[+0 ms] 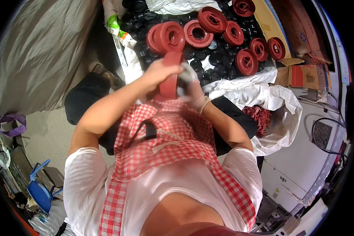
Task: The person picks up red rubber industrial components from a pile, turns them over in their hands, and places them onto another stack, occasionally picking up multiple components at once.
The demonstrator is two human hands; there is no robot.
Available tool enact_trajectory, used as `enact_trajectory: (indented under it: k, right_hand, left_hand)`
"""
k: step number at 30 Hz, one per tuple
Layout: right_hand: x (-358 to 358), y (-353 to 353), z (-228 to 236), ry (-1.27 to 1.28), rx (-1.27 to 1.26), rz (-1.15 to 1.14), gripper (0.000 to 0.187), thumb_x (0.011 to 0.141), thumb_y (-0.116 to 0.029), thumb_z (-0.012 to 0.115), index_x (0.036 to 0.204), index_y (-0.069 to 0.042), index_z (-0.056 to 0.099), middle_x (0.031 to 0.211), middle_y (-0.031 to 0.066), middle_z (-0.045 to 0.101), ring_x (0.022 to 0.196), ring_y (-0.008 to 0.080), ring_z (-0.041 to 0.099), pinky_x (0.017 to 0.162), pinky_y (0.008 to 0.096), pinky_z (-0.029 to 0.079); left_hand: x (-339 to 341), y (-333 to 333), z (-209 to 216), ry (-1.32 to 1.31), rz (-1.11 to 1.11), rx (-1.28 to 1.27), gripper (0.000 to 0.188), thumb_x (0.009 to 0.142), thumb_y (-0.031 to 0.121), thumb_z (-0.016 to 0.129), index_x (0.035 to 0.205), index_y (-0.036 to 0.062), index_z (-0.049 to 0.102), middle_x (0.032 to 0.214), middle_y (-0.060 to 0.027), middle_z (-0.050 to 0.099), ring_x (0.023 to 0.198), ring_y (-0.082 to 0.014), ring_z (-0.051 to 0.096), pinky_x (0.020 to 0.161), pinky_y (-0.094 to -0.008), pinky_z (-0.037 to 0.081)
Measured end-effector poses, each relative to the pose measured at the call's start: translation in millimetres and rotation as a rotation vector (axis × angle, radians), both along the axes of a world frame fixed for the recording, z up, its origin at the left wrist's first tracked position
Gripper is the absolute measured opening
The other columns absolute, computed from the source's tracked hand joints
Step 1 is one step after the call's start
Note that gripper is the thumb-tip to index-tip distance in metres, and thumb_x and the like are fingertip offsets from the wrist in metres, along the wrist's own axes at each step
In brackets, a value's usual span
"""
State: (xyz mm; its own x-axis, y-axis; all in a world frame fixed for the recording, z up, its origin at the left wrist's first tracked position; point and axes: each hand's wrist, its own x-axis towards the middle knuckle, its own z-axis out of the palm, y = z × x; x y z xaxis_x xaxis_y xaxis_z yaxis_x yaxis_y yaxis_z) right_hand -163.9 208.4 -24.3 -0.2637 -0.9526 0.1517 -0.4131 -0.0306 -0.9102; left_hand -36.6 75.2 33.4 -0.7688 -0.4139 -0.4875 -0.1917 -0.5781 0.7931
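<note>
A red round plastic part (169, 85), seen edge-on and partly blurred, stands upright in front of my apron. My left hand (162, 73), bare, is closed around its left side with the thumb across the near face. At its right edge is my right hand (193, 88) in a pale glove, smeared by motion, so its finger grip does not show clearly. Just beyond my hands, a pair of red flanged rings (167, 37) lies on the heap of small black caps (220, 59). Another red ring (198, 34) rests right beside them.
More red parts (246, 62) lie across the heap toward the right. A white sack (287, 118) at my right holds red scraps (259, 118). Cardboard boxes (308, 76) and a grey machine cabinet (291, 157) stand farther right. A blue stool (40, 196) is at lower left.
</note>
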Motion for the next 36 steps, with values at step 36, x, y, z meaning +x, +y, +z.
enact_trajectory:
  k: [36]
  right_hand:
    - [-21,-2,8,-1.207,0.447,0.048,0.047,0.093,-0.035,0.054,0.128,-0.005,0.046,0.113,0.0088,0.06,0.097,0.0205,0.061,0.079,0.0327,0.051]
  left_hand:
    - [8,17,-20,0.158,-0.052,-0.596,0.082,0.073,0.014,0.076,0.144,0.0077,0.036,0.122,-0.0042,0.057,0.109,-0.0142,0.053,0.096,-0.0305,0.042]
